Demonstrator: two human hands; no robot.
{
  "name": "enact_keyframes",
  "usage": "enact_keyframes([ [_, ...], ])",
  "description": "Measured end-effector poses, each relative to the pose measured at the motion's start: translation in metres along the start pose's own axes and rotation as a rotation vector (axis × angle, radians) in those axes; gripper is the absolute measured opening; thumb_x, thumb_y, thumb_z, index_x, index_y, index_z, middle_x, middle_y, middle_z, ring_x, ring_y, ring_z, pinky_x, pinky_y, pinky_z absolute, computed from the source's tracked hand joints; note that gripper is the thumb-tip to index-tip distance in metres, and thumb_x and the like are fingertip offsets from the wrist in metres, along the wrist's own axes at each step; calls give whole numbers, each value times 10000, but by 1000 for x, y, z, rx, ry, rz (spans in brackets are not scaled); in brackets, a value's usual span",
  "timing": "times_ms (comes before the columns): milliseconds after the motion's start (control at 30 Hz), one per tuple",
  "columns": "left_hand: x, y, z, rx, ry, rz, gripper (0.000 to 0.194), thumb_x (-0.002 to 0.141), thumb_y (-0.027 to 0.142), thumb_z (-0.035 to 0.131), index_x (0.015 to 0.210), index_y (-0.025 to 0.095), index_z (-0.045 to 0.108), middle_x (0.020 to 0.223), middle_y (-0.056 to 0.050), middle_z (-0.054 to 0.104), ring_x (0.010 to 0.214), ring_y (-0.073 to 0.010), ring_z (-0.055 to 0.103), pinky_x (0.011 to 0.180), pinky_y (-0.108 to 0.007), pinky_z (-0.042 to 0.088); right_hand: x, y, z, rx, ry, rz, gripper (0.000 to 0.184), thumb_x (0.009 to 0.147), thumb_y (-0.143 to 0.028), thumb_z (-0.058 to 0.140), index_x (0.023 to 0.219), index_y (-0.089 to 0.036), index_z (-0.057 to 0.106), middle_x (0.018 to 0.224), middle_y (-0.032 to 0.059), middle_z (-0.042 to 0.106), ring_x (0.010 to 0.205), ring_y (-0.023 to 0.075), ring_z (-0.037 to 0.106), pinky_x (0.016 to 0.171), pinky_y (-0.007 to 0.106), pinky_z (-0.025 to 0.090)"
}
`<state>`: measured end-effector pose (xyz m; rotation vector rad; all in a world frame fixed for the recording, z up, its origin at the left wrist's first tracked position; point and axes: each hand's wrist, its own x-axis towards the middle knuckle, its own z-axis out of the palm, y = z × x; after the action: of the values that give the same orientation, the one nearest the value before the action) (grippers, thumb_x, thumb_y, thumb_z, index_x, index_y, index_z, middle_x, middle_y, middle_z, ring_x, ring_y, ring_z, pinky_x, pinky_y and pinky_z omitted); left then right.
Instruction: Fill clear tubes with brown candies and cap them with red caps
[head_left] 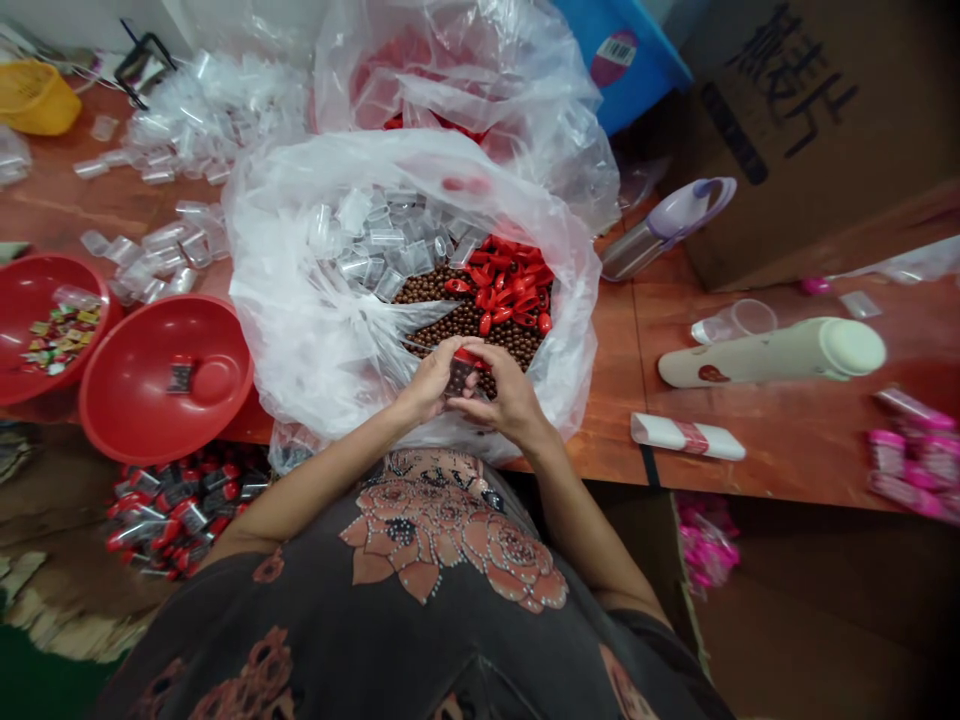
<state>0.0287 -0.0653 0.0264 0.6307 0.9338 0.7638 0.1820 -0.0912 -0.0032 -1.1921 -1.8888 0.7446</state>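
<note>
Crinkled, translucent white plastic bag [277, 320]

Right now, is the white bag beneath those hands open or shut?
Open: the white bag gapes wide, showing clear containers, red pieces and brown balls inside.

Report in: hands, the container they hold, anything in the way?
Left hand and right hand both on clear, red-topped container. Brown balls inside; grip hides part. White plastic bag spread around; no obstruction seen at the hands.

bag [274, 340] on table [626, 350] | inside: tubes [386, 238] left, caps [510, 285] right, balls [466, 322] nearer | bowls [127, 375] left | second bag [559, 95] behind, contents unclear
</note>
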Motion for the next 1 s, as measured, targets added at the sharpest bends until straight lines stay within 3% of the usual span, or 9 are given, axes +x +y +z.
enact_keyframes([
  [100,-2,9,-5,-12,7,13,481,928,535,434,1206,165,567,581,27,576,478,-107,513,494,-221,446,3,19,-15,0,71,95,526,894,-485,616,1378,-314,501,1339,83,596,1147,259,600,1001,458,497],
  [167,-4,17,-8,-11,-2,45,503,925,553,446,1219,161,559,616,13,608,501,-113,529,512,-236,472,5,35,-23,-174,150,175,333,970,-392,489,1247,-267,624,1179,97,656,1079,264,612,980,469,490],
  [267,-5,26,-11,20,2,121,531,910,601,485,1183,157,585,680,-20,659,529,-114,550,503,-228,462,8,54,-24,-408,52,218,285,932,-240,505,1130,-208,708,1030,121,681,986,279,623,926,456,495],
  [400,-4,31,-17,88,18,156,592,890,681,486,1089,142,631,789,-79,716,597,-119,590,508,-219,457,14,62,-17,-421,-61,241,257,888,-163,515,987,-192,750,958,119,704,909,265,646,864,407,510],
  [533,-5,29,-21,139,17,133,677,886,747,409,995,130,665,795,-103,722,596,-119,590,482,-211,433,18,48,-12,-101,207,307,197,898,-274,573,994,-230,740,1017,66,739,958,236,661,928,411,499],
  [633,-6,25,-19,207,-19,121,724,888,772,347,961,132,678,757,-100,712,577,-121,585,459,-207,412,23,20,-12,230,370,381,201,863,-353,653,1020,-255,729,994,21,751,927,209,668,899,383,509],
  [700,-6,22,-16,272,-43,125,735,877,785,343,942,135,681,719,-88,697,571,-123,581,451,-204,404,27,-2,-13,333,349,367,147,841,-344,690,953,-268,745,941,1,750,883,190,666,874,353,506],
  [833,-4,19,-10,372,-34,124,745,844,812,368,871,134,675,650,-62,655,552,-130,560,447,-220,408,33,-34,-13,320,247,239,76,843,-330,706,871,-311,773,848,-16,710,806,167,628,793,323,499],
  [1000,-4,15,-6,358,-44,63,766,807,840,395,821,126,674,620,-52,630,497,-114,524,407,-218,376,32,-31,-16,284,125,209,137,871,-379,671,928,-348,791,744,-11,616,740,162,574,716,319,478],
])
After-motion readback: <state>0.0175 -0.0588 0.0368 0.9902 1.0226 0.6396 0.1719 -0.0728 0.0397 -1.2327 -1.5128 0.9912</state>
